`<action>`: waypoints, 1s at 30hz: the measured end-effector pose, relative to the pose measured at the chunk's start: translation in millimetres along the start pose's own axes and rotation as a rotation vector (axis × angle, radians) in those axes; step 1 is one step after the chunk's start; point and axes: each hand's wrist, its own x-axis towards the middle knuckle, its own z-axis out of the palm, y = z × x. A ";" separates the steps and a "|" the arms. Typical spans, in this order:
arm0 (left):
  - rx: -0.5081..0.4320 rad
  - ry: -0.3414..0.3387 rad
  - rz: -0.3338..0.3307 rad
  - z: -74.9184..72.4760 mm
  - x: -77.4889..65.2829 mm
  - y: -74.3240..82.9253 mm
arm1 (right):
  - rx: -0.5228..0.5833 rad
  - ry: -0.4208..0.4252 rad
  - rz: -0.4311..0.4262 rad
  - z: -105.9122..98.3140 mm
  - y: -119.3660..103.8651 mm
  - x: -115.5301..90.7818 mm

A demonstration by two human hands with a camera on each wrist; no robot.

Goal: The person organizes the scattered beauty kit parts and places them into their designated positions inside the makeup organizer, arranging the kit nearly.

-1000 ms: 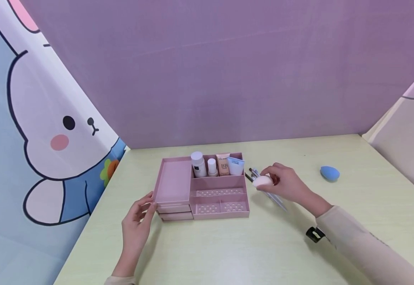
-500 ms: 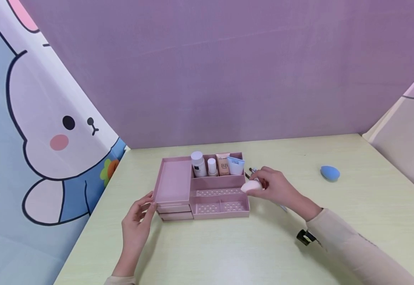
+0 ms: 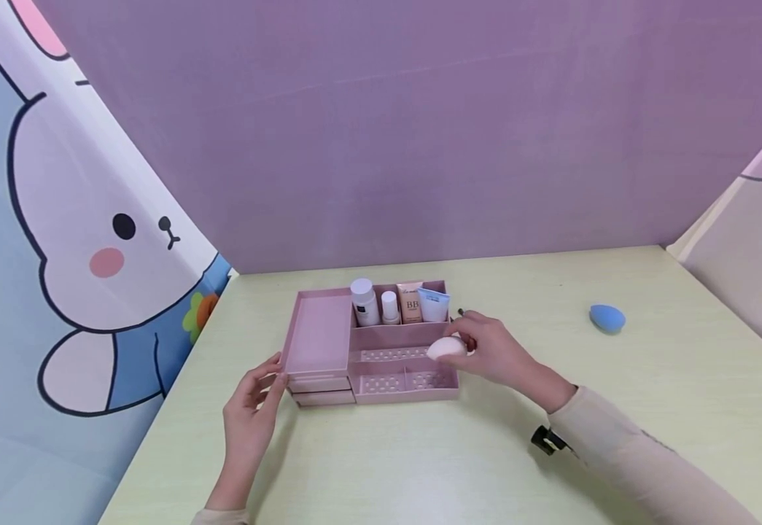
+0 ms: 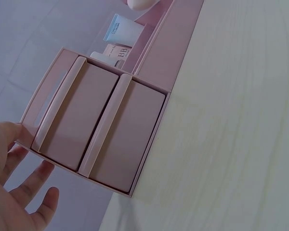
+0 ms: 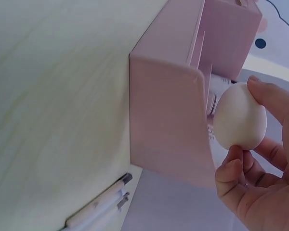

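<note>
Both hands grip, the right [image 3: 491, 351] a white sponge [image 3: 445, 348] over the pink organizer [image 3: 319, 332], the left [image 3: 251, 410] its corner.

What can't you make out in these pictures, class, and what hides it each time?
Head view: most of the slim sticks, behind the right hand.
Left wrist view: insides of the drawers, hidden by closed fronts.
Left wrist view: part of the white egg-shaped piece, cut off by the top edge.
Head view: fine print on the blue tube, too small.
</note>
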 end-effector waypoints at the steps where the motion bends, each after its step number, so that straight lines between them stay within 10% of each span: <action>1: 0.002 0.000 0.001 0.0 -0.1 0.2 | 0.003 -0.004 0.003 1.1 -1.4 0.5; 30: 0.032 0.005 -0.030 -1.0 -3.2 1.8 | -0.033 -0.069 -0.108 45.1 -29.0 16.2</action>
